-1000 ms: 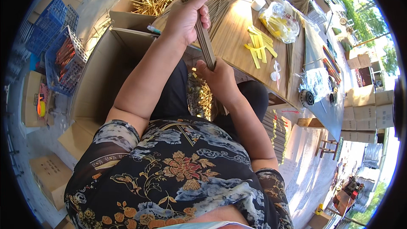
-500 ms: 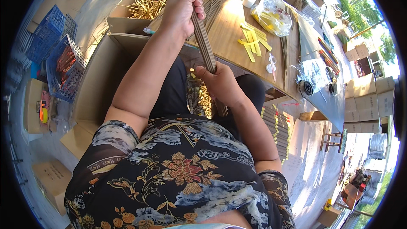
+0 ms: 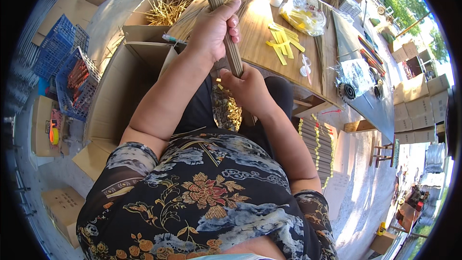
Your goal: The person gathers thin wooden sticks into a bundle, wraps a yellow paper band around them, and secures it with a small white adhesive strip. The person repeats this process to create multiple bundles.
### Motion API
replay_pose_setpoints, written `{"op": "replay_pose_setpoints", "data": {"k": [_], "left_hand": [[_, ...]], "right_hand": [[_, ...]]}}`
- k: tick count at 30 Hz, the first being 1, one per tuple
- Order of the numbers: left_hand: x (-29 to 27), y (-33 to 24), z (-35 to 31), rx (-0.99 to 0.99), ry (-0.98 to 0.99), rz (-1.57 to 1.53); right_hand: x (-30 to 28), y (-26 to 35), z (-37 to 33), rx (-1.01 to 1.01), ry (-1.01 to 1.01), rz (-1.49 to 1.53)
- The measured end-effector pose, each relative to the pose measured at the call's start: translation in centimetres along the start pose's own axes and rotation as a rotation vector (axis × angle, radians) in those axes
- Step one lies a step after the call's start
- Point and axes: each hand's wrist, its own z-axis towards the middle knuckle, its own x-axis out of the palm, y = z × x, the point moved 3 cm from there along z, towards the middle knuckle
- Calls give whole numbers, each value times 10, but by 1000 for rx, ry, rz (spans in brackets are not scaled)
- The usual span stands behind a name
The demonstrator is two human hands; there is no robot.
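Sticks (image 3: 233,58) slant up by the table (image 3: 252,45), L hand (image 3: 211,29) wrapped round them partway up, R hand (image 3: 249,89) clasping the lower end, so w/ no tie visible, a slack grip cd let some slide or fan out.

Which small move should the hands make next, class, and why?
Probably the right hand should leave the lower end of the straight bundle of thin brown sticks and pick up one of the flat yellow strips: the left hand grips the bundle higher up, the loose strips lie on the brown wooden table nearby, and other yellow-banded brown bundles lie farther right.
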Motion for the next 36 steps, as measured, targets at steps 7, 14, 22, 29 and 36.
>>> {"op": "replay_pose_setpoints", "data": {"k": [7,14,22,29,36], "left_hand": [[-11,-12,1,-15,121,-102],[-17,-7,-7,152,-37,104],[-4,-3,-34,45,104,26],[8,2,-31,132,-27,133],[3,10,-41,216,-94,134]], "right_hand": [[6,12,-20,269,317,380],[11,5,-8,85,2,-129],[8,14,-15,25,183,153],[3,2,-13,-84,-107,-229],[6,-5,-16,-104,-221,-486]]}}
